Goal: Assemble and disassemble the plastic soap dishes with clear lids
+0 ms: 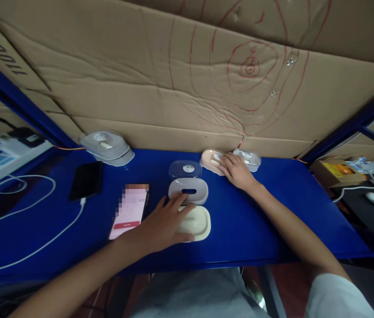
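My left hand [163,223] has its fingers spread over a cream oval dish [198,223], with the thumb at the near edge. Its longer fingers reach onto a pale grey oval soap-box base [188,184] with a slot in its bottom. Behind that base lies a clear lid [183,168] with a round white label. Farther back, my right hand [238,170] is closed over the right end of a peach soap box [209,160], partly hiding it. Just right of those fingers stands a grey soap box [251,161] with a clear lid.
Stacked grey soap boxes [107,148] stand at the back left. A black phone [85,181] on a white cable and a lit phone [130,212] lie on the blue table [240,229]. A cardboard wall [124,79] closes off the back. Left is a power strip [14,163].
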`<state>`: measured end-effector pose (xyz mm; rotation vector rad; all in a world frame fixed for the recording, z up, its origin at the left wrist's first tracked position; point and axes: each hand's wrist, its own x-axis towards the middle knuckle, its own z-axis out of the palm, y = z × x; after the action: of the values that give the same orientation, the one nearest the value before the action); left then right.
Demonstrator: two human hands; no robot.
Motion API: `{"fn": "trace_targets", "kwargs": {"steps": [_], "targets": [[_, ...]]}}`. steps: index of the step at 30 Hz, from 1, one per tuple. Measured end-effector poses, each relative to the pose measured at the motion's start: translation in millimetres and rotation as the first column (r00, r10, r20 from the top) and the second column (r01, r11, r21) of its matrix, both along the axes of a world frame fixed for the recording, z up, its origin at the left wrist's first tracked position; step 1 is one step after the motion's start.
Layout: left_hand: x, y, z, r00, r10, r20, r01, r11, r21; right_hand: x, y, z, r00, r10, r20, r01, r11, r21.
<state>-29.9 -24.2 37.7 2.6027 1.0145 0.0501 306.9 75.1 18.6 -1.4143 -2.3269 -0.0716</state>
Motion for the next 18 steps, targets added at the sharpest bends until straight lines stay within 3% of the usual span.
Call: {"fn": "trace_targets", "kwargs": {"steps": [4, 7, 9, 12, 15, 18], "targets": [[-3.0, 8.0, -8.5, 1.0, 0.006, 0.028, -0.009, 0.993, 0.115, 25.2, -76.9, -4.4, 0.989, -0.101, -0.103, 0.098, 0.994, -0.039], [5.8, 4.7, -9.7, 0.995, -0.055, 0.087, 0.03, 0.964, 0.264, 32.2, -120.4, -0.3, 0.96, -0.094, -0.266, 0.057, 0.988, -0.142], [18.4, -3.8, -7.4, 0.988, -0.12, 0.094, 0.084, 0.944, 0.319, 34.0, -132.2, 4.7, 0.941, -0.058, -0.334, -0.008, 0.981, -0.194], [41.4, -19.9, -6.0, 0.963, -0.251, 0.097, 0.21, 0.926, 0.314, 33.1, -119.9, 9.0, 0.934, -0.002, -0.359, -0.069, 0.981, -0.183], [58.7, -31.5, -11.3, 0.933, -0.34, 0.117, 0.295, 0.91, 0.292, 26.7, -77.5, 4.8, 0.949, 0.064, -0.309, -0.098, 0.99, -0.096], [64.7, -35.9, -18.3, 0.924, -0.357, 0.137, 0.307, 0.906, 0.291, 16.3, -31.2, -1.6, 0.971, 0.089, -0.222, -0.106, 0.992, -0.068]]}}
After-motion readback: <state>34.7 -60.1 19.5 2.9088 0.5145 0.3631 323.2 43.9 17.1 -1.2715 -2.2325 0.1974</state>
